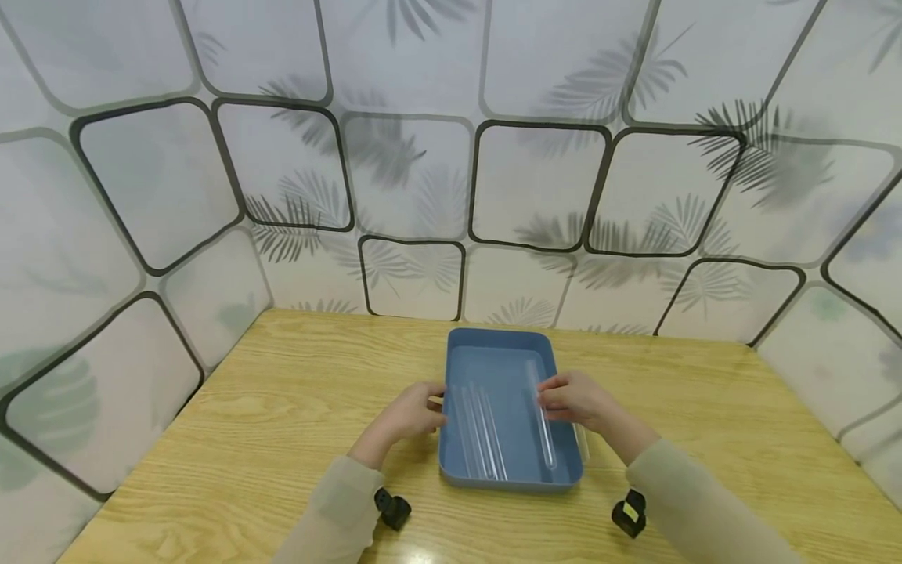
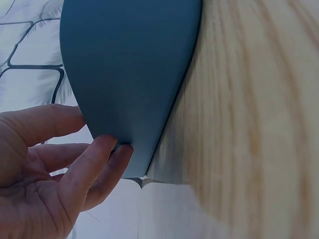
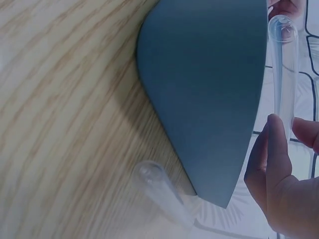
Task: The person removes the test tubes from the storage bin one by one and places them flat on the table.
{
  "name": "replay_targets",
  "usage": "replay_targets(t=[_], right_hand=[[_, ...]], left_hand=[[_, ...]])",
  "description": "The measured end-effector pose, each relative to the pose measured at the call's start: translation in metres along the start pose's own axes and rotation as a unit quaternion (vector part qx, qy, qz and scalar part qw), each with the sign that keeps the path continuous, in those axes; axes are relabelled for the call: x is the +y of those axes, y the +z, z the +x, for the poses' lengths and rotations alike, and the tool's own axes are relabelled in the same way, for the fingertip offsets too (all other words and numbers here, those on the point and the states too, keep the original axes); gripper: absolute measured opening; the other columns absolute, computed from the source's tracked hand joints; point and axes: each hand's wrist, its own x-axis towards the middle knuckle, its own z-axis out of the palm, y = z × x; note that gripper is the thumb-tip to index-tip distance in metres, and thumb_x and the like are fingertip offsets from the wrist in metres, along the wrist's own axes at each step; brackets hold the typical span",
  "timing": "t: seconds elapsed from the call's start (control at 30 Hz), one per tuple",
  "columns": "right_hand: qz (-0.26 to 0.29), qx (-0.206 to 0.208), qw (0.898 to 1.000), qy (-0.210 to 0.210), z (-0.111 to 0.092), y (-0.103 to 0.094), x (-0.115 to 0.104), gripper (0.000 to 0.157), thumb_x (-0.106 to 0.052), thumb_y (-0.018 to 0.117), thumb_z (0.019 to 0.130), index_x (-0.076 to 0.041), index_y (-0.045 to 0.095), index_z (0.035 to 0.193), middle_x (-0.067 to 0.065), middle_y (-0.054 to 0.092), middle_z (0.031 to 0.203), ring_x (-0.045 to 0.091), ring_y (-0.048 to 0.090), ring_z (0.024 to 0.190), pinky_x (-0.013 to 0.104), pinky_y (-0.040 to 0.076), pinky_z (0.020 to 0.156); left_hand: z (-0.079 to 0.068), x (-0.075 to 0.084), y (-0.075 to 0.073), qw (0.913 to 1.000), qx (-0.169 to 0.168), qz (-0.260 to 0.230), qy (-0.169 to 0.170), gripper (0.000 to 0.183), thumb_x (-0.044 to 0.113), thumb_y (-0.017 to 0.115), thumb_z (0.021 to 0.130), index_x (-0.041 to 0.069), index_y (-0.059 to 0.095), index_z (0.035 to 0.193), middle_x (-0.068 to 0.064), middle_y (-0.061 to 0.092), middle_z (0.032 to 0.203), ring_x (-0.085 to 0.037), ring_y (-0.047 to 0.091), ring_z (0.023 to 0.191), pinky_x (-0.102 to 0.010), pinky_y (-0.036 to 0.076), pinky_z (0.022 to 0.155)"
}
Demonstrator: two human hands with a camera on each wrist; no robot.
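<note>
A clear test tube (image 1: 545,435) is pinched between the thumb and fingers of my right hand (image 1: 574,399), above the right side of a blue tray (image 1: 510,368). Its rounded end shows in the right wrist view, over the tray's rim. My left hand (image 1: 410,411) is at the tray's left wall; in the left wrist view its thumb is at the rim and other fingertips touch the outside of the wall. Several clear test tubes (image 1: 482,439) lie side by side in the tray's left half.
Another clear tube (image 3: 162,191) lies on the wooden table (image 1: 317,376), just outside the tray's right wall. A patterned wall covering (image 1: 416,180) stands behind the table and along both sides.
</note>
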Motion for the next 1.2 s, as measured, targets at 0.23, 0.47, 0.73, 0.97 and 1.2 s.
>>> replay_targets(t=[0.23,0.47,0.73,0.97,1.2], right_hand=[[0.013,0.001,1.0,0.003,-0.005,-0.009,0.002,0.028,0.003,0.052,0.083,0.016,0.045,0.107,0.007,0.055,0.079,0.01,0.056,0.062,0.024,0.05,0.06],[0.011,-0.002,1.0,0.009,-0.012,-0.017,0.002,0.032,0.0,0.052,0.085,0.016,0.043,0.112,0.009,0.056,0.084,0.011,0.057,0.066,0.026,0.05,0.063],[0.038,-0.002,0.999,0.012,-0.015,-0.028,0.006,0.034,0.001,0.049,0.086,0.017,0.039,0.114,0.007,0.056,0.08,0.011,0.058,0.066,0.026,0.051,0.065],[0.049,-0.006,0.999,0.0,-0.015,-0.037,0.014,0.033,0.002,0.047,0.086,0.021,0.038,0.112,0.005,0.057,0.077,0.009,0.058,0.068,0.026,0.05,0.066],[0.04,0.002,0.999,0.001,-0.019,-0.047,0.02,0.035,0.001,0.048,0.086,0.021,0.038,0.113,0.004,0.058,0.077,0.009,0.058,0.068,0.027,0.05,0.066]], left_hand=[[-0.001,0.001,-0.001,1.0,-0.001,-0.001,0.004,0.053,-0.005,0.057,0.08,-0.013,0.037,0.128,-0.025,0.044,0.123,-0.033,0.053,0.102,-0.031,0.05,0.064],[-0.004,0.003,-0.002,0.9999,-0.002,0.007,0.013,0.053,-0.004,0.058,0.079,-0.013,0.037,0.127,-0.026,0.047,0.12,-0.03,0.055,0.099,-0.029,0.05,0.063],[0.0,-0.001,-0.001,1.0,-0.004,-0.003,0.003,0.054,-0.005,0.058,0.08,-0.012,0.036,0.129,-0.026,0.045,0.122,-0.034,0.052,0.102,-0.032,0.05,0.064],[0.001,-0.001,-0.001,1.0,-0.004,-0.002,0.003,0.055,-0.004,0.058,0.08,-0.011,0.035,0.129,-0.026,0.044,0.123,-0.034,0.052,0.102,-0.032,0.05,0.064],[0.002,-0.004,0.0,1.0,0.001,0.0,0.004,0.054,-0.005,0.058,0.08,-0.011,0.036,0.129,-0.026,0.044,0.124,-0.034,0.052,0.102,-0.032,0.05,0.064]])
